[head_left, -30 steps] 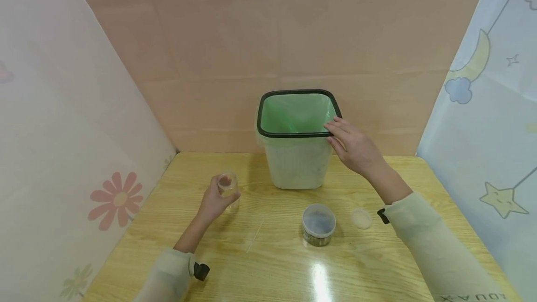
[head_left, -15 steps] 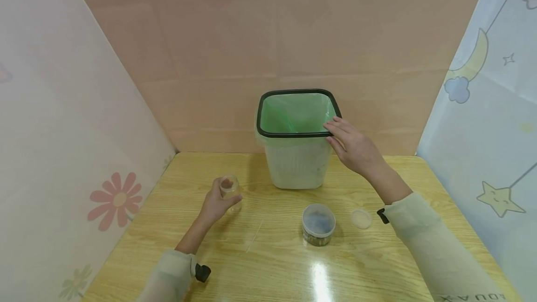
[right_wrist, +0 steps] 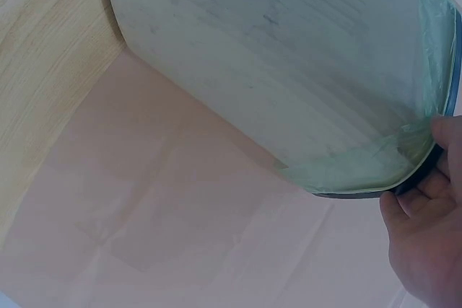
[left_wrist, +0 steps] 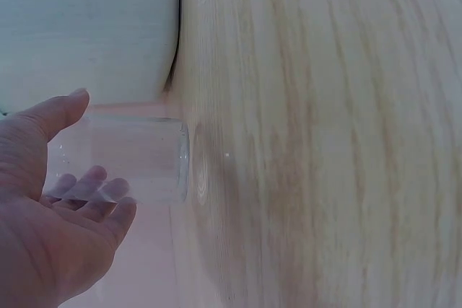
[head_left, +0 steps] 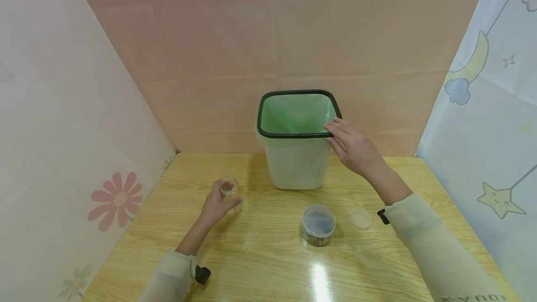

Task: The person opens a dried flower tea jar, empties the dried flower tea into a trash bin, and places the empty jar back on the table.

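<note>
My left hand [head_left: 216, 205] holds a clear glass jar [head_left: 231, 192], with the thumb on one side and the fingers round the other. In the left wrist view the glass jar [left_wrist: 137, 156] is upright with its base close to the tabletop; whether it touches I cannot tell. The right hand [head_left: 356, 147] grips the black rim of a whitish trash bin [head_left: 297, 164] at its front right corner. A green bag lines the bin. In the right wrist view the thumb is on the outer side of the bin rim [right_wrist: 361, 194], and the fingers curl over it.
A round tub [head_left: 319, 225] with a pale rim stands on the wooden table [head_left: 277, 269], bluish inside. To its right lies a flat, round translucent lid [head_left: 361, 219]. Behind the bin rises a pinkish-brown backdrop [head_left: 209, 59], with patterned walls left and right.
The left hand has shifted slightly right and toward the person with the glass jar, then stayed almost still. My right hand keeps its place on the bin's rim.
</note>
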A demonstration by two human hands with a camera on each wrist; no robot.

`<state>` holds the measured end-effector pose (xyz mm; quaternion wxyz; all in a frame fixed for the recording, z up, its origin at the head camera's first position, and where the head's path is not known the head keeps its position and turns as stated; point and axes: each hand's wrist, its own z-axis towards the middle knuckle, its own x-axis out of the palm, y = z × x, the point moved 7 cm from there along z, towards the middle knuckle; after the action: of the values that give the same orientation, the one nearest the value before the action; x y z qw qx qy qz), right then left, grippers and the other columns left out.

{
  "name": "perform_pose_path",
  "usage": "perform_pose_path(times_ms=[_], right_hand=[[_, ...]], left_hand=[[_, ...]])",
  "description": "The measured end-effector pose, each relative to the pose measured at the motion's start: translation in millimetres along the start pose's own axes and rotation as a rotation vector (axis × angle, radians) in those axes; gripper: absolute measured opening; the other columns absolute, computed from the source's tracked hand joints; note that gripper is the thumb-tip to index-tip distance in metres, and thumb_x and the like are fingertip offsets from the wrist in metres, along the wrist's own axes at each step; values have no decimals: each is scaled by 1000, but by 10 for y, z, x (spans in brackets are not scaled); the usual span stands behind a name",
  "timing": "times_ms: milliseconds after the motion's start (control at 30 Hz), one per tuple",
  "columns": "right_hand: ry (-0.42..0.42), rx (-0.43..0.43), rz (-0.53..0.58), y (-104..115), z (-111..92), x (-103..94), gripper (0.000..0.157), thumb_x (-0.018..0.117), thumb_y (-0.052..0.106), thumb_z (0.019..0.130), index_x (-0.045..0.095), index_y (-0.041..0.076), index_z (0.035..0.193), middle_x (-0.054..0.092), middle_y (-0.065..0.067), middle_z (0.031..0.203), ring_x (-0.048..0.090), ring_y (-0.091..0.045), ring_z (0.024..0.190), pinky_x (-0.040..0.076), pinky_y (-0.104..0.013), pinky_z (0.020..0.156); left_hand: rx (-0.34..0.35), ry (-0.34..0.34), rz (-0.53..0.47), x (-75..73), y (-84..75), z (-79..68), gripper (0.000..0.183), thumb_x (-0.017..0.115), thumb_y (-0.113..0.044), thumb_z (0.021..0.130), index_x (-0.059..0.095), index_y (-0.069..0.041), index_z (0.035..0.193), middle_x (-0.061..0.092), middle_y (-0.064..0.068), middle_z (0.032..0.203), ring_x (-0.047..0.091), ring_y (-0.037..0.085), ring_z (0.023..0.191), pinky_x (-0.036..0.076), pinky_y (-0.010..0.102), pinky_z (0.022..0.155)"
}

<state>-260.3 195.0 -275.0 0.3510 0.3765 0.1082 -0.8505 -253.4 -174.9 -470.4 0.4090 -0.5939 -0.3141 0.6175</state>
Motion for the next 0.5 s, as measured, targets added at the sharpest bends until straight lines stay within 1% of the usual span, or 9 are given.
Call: perform_pose_path(times_ms=[233,500], right_hand=[[18,20,2,-29,-6,-1,40,69,1,94,62,-5,132,63,-24,133,51,-41,134,45,-56,106],[13,11,-2,-31,-11,-8,39,70,1,93,63,-6,132,63,-24,132,52,-41,133,45,-56,106]], left_hand=[[-9,8,9,20,9,1,74,81,-28,88,37,-2,141,51,18,142,44,43,134,37,59,113],[-10,19,-9,26,15,-24,75,81,-26,88,35,-1,143,51,18,142,42,43,138,33,60,115]])
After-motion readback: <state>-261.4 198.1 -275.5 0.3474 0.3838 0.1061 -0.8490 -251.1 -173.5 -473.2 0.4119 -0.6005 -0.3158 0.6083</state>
